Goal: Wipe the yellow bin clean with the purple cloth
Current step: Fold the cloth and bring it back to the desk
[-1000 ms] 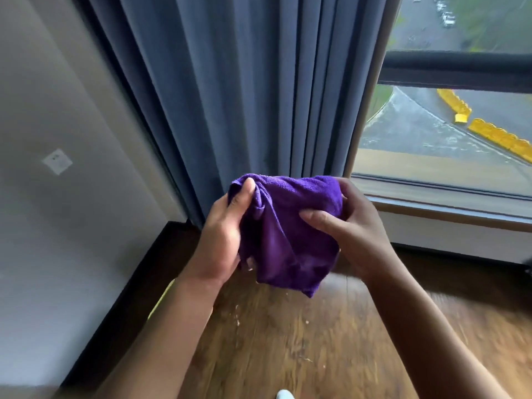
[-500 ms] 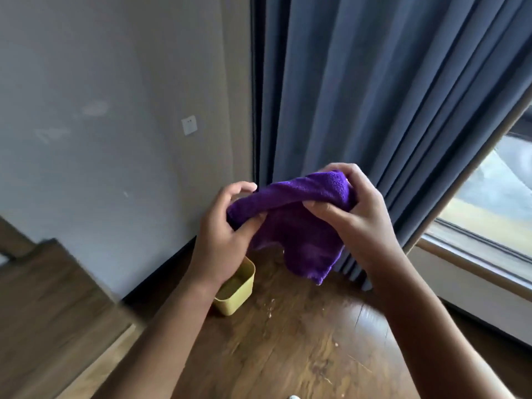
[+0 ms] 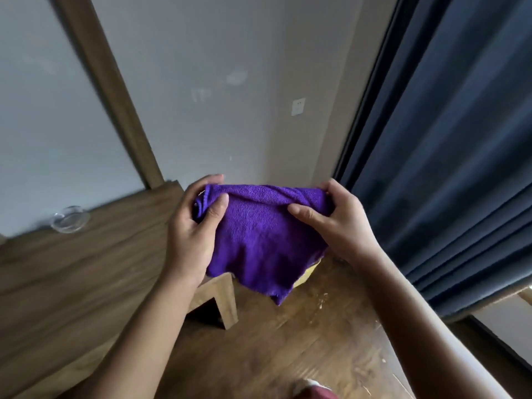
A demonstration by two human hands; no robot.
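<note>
Both forearms are bare, with no sleeves, watch or bracelets in view. The left hand (image 3: 191, 234) and right hand (image 3: 342, 226) wear no gloves or rings, and the visible thumbnails are short and unpainted.

Hands: two, left hand (image 3: 191, 226) and right hand (image 3: 342, 223). Purple cloth (image 3: 259, 240): one. Glass dish (image 3: 70, 219): one; yellow bin (image 3: 306, 276): one.

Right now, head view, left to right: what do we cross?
glass dish → left hand → purple cloth → right hand → blue curtain. Yellow bin mostly hidden behind the cloth, so left out.
</note>
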